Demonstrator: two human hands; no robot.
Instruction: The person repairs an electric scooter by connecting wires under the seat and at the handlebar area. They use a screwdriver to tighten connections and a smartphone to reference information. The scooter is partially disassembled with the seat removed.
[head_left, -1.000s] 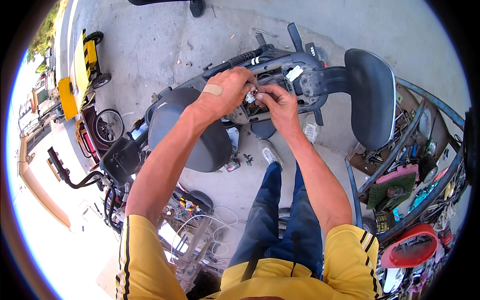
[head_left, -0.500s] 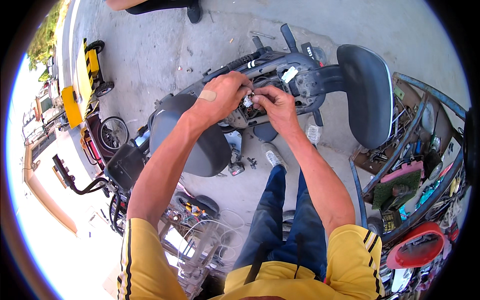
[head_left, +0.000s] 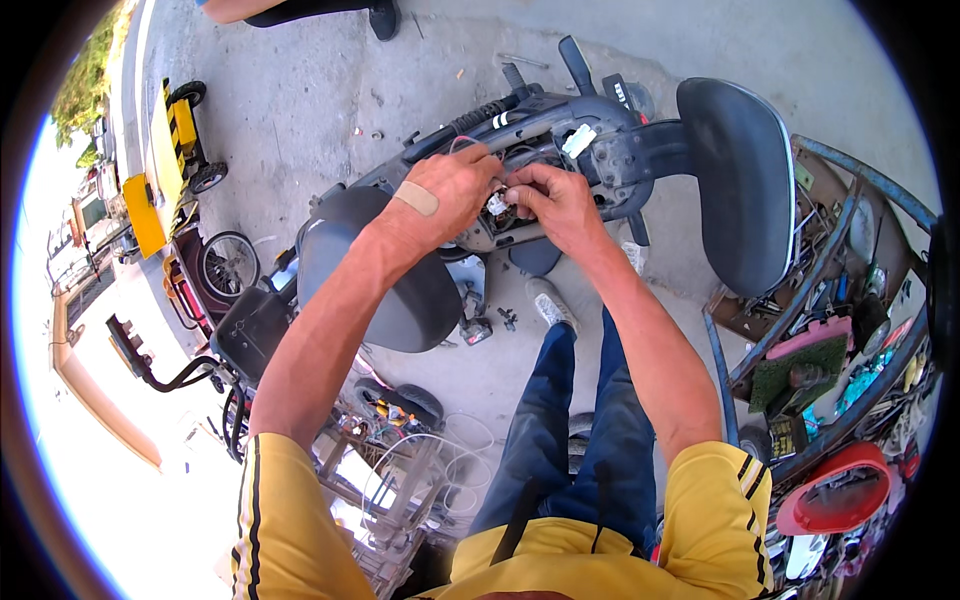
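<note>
Both hands meet over the opened middle of a dark scooter frame (head_left: 610,175). A small white plug-like connector (head_left: 497,204) sits between them. My left hand (head_left: 452,192), with a tan plaster near the wrist, has its fingers bent and closed; what they grip is mostly hidden. My right hand (head_left: 556,205) pinches at the connector with thumb and forefinger. Wires show in the cavity around the fingertips. A black front seat (head_left: 390,300) lies under my left forearm, and a black backrest-like seat (head_left: 738,185) stands to the right. A white label (head_left: 578,141) is on the frame.
A metal-framed cart (head_left: 740,385) full of tools stands at the right, with a red ring-shaped part (head_left: 838,490) near it. Lower left, a cluttered stand (head_left: 405,490) holds loops of pale tube. Yellow wheeled equipment (head_left: 180,150) is far left. Another person's shoe (head_left: 384,20) shows at the top.
The view has shifted slightly. Both hands stay together at the connector, with only small finger movement; a reddish wire now shows above my left hand.
</note>
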